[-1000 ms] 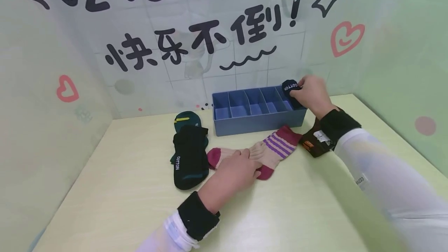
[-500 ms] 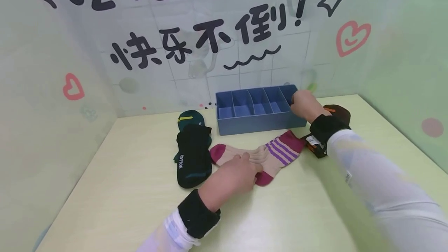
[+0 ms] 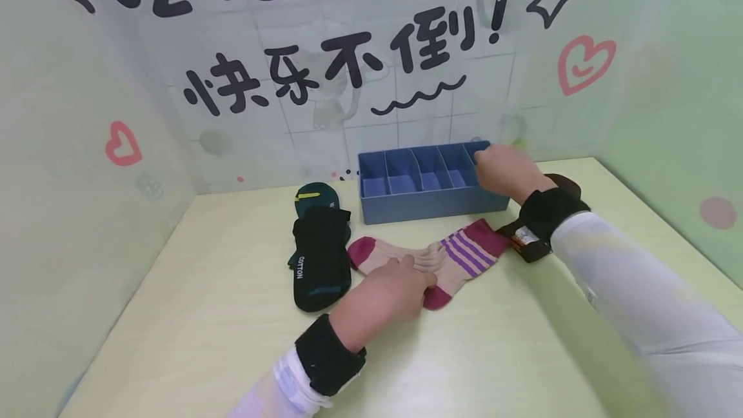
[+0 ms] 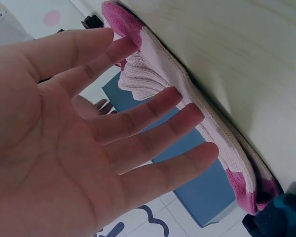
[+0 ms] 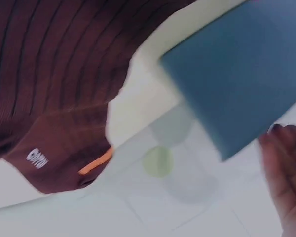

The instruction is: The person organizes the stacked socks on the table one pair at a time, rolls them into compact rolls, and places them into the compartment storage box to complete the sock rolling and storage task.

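Note:
My left hand (image 3: 386,292) rests over a beige-and-maroon sock (image 3: 467,251) with purple stripes, lying flat on the table. In the left wrist view its fingers (image 4: 153,118) are extended and spread against the sock. At the right-end compartment of the blue divided box (image 3: 429,206), my right hand (image 3: 506,169) reaches down over the rim with curled fingers. The right wrist view shows a small dark bit of a black sock (image 5: 275,128) at its fingertips. The rest of that sock is hidden by the hand and the box wall.
Left of the striped sock lies a black sock (image 3: 321,263) marked COTTON, overlapping a dark green sock (image 3: 316,200). A dark brown sock (image 3: 529,249) lies right of the box, partly behind my right wrist. A printed wall sheet (image 3: 325,121) stands close behind the box.
My right hand has lowered the black sock from above the box's right-end compartment into it, then shifted slightly up and left. My left hand stays on the striped sock.

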A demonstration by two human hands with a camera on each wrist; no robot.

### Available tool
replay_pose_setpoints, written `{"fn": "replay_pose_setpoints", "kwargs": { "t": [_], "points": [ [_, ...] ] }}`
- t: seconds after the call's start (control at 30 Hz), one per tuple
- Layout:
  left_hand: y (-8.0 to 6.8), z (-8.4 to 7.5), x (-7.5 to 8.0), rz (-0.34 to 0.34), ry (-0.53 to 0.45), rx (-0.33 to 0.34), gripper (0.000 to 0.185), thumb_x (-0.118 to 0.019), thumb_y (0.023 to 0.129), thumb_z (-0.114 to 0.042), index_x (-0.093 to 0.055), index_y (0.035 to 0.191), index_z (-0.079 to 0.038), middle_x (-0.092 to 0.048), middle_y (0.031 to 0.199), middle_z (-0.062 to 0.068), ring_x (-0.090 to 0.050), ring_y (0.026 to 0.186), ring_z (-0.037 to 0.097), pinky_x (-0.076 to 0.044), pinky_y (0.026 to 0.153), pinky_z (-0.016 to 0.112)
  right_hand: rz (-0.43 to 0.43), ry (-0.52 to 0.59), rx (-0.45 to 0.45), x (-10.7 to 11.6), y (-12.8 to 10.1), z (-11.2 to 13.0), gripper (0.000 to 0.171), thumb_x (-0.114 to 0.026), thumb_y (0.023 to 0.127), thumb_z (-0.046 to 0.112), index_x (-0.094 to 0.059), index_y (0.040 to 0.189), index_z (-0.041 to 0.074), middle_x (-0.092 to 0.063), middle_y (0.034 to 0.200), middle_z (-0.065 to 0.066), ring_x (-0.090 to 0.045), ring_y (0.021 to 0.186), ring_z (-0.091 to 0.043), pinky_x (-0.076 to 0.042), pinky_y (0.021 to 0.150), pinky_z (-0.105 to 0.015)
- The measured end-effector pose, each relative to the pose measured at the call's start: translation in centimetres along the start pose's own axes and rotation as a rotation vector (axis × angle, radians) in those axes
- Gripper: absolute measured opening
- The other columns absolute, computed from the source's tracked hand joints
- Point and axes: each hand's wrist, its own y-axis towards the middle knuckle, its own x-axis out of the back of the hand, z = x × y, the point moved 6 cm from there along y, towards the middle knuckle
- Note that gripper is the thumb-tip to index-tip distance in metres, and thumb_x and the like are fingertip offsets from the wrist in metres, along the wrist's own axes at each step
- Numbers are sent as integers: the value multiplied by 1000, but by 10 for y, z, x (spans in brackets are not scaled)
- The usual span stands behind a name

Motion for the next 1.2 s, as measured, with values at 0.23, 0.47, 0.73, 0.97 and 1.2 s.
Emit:
{"fn": "replay_pose_setpoints", "kwargs": {
  "t": [0.23, 0.47, 0.73, 0.97, 1.2],
  "points": [
    [-1, 1, -1, -8, 3, 23, 47, -72, 87, -24, -60, 132, -30, -57, 132, 9, -54, 113, 28, -51, 91, 48, 171, 221, 259, -2, -33, 41, 25, -55, 91, 10, -69, 70, 14, -56, 64, 7, -48, 59, -9, -46, 56, -28],
    [-2, 1, -2, -9, 16, 6, 35, -71, 88, -26, -64, 123, -28, -60, 121, 7, -53, 103, 23, -51, 85, 44, 379, 255, 308, -35, -81, 58, 27, -63, 86, 1, -75, 103, 18, -68, 105, 0, -61, 95, -17, -54, 88, -39],
    [-2, 4, 3, -33, 74, 21, 26, -64, 93, -39, -69, 111, -20, -60, 96, 4, -54, 77, 18, -49, 66, 33, 535, 267, 206, -27, -123, 82, 18, -71, 81, 10, -68, 96, 20, -56, 85, 4, -51, 79, -13, -45, 69, -29],
    [1, 8, 2, -60, 43, 58, 30, -63, 94, -39, -70, 108, -13, -60, 98, 3, -52, 78, 18, -50, 73, 36, 731, 371, 136, -28, -161, 127, 23, -83, 76, 31, -61, 80, 23, -58, 72, 7, -53, 70, -9, -45, 63, -27],
    [4, 9, 2, -76, 73, 52, 37, -55, 98, -32, -60, 130, -13, -56, 138, -2, -50, 122, 24, -48, 99, 49, 641, 402, 299, -20, -174, 170, 22, -79, 81, 37, -61, 79, 25, -53, 67, 10, -50, 62, -3, -43, 57, -20]
  ]
}}
